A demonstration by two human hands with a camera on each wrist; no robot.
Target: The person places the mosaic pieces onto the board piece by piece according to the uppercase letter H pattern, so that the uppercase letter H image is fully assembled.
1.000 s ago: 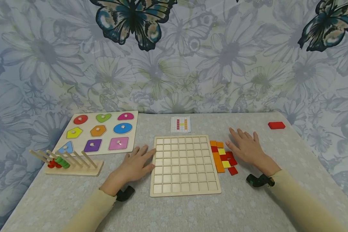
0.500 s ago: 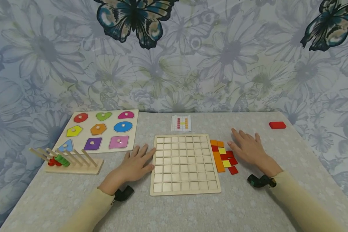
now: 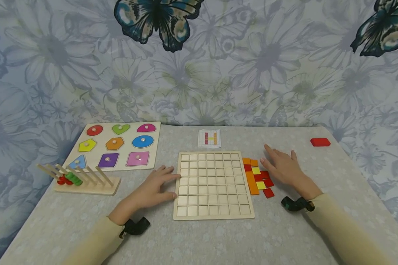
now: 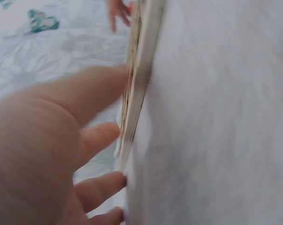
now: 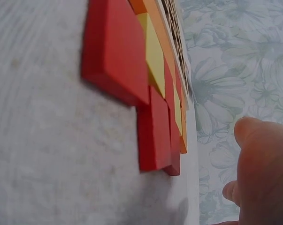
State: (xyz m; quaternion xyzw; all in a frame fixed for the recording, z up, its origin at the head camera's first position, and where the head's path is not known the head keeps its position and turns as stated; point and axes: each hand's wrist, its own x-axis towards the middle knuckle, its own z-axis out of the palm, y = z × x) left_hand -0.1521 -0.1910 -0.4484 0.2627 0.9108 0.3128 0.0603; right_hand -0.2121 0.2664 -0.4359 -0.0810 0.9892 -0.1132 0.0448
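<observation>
A square wooden grid board (image 3: pixel 215 217) lies flat in the middle of the head view, its squares bare. My left hand (image 3: pixel 152 189) is at the board's left edge, with thumb and forefinger touching or almost touching the rim; the left wrist view shows the thumb against the board's side (image 4: pixel 143 56). To the right of the board lies a cluster of red, yellow and orange square tiles (image 3: pixel 268 193). Just beyond that cluster my right hand (image 3: pixel 283 167) spreads its fingers and holds nothing. Red tiles (image 5: pixel 125 56) lean and overlap in the right wrist view, apart from the hand.
A pattern card (image 3: pixel 209 138) with coloured squares lies behind the board. At the left are a knobbed shape puzzle (image 3: pixel 157 147) and a wooden peg stand (image 3: pixel 86 188) with red and green beads. A red block (image 3: pixel 320 142) lies at the far right. Patterned cloth (image 3: pixel 199 73) hangs behind.
My left hand has shifted slightly, its thumb and forefinger spreading apart along the board's edge. My right hand has barely moved. The head view has tilted a little.
</observation>
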